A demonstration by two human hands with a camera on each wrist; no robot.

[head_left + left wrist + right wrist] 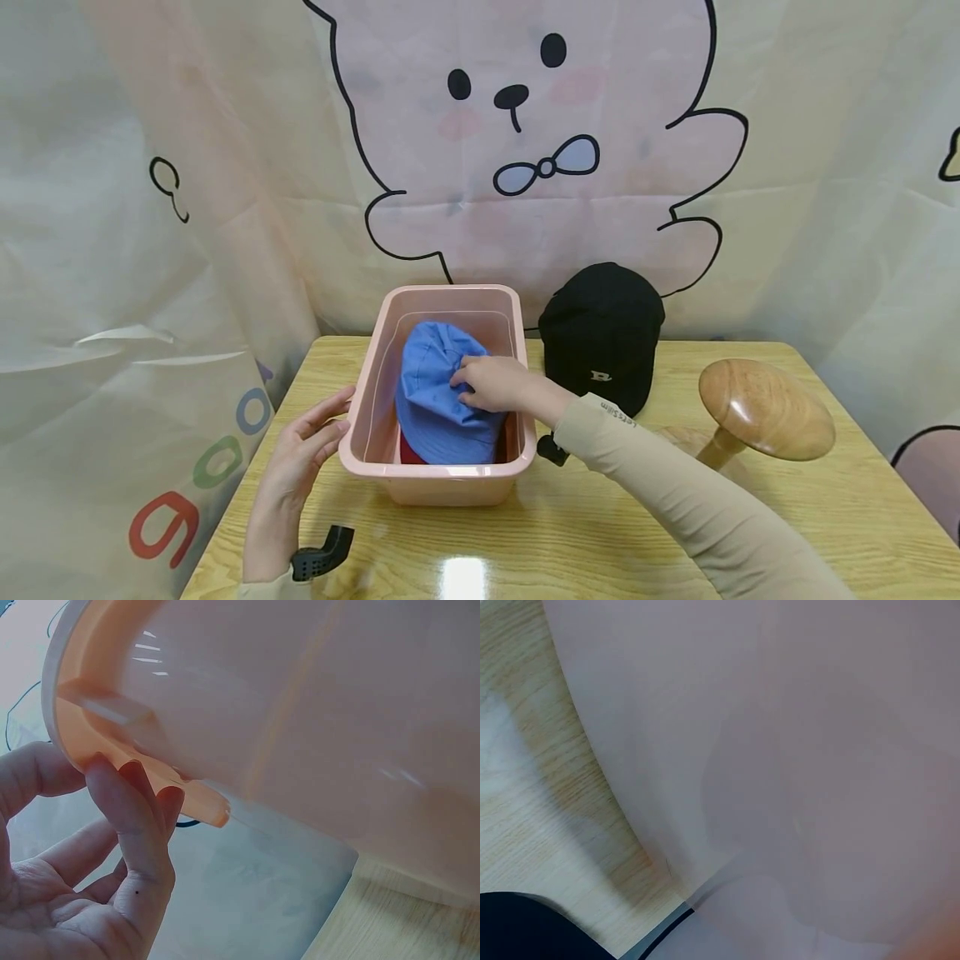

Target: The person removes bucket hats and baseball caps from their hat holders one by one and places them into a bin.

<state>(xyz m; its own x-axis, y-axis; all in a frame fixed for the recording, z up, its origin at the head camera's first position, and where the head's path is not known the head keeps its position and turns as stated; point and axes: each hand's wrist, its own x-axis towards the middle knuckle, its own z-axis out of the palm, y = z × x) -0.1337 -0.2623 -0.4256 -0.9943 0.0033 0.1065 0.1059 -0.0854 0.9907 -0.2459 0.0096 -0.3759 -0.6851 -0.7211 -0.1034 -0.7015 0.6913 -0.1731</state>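
A pink plastic bin (442,472) stands on the table, and a blue cap (442,383) lies inside it. Under the cap's brim shows a bit of something dark red (409,452). My right hand (495,383) reaches over the bin's right wall, and its bent fingers grip the crown of the blue cap. At the bin's left side my left hand (300,454) pinches the rim; the left wrist view shows its fingertips (105,776) against that rim. In the right wrist view the bin's outer wall (780,750) hides most of the right hand.
A black cap (600,333) with a small white letter sits up at the back, right of the bin. Nearer the right edge of the wooden table (600,550) stands a mushroom-shaped wooden stand (765,408). A printed cloth (480,225) hangs behind.
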